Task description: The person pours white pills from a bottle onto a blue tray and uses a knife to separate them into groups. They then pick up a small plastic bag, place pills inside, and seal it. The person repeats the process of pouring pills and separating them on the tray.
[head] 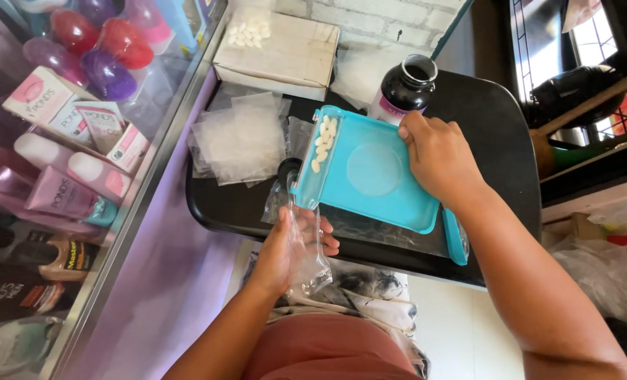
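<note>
A teal pill-counting tray (377,176) is held tilted over a black round-cornered tabletop (496,134), its far edge gripped by the right hand (436,158), whose fingers are curled down over the rim at about 1 o'clock from the tray's middle. Along the tray's side channel, at 9 o'clock from its middle, a row of white oblong tablets (322,144) is gathered, lined up toward the channel's lower spout end. Directly under that spout, at 6 o'clock from the tablets, a small clear plastic bag (306,243) is held by the left hand (289,250); the fingers are wrapped loosely around the bag from behind, with the fingertips showing at its right edge, and the bag's mouth is just beside the tray's lower corner — whether the two touch cannot be told. A teal spatula (456,239) lies on the tabletop at 4 o'clock from the tray, near the table's front edge. At 12 o'clock from the tray an open dark pill bottle (406,88) with a white and purple label stands upright, just beyond the right hand's fingers. A loose pile of empty clear bags (239,137) lies at 9 o'clock from the tray, well apart from the left hand. Behind it, at 11 o'clock, a white cardboard box (278,56) is seen — a small bag of white tablets (250,32) rests on its top. At the far left, a glass display case (151,105) holds cosmetic tubes and boxes.
</note>
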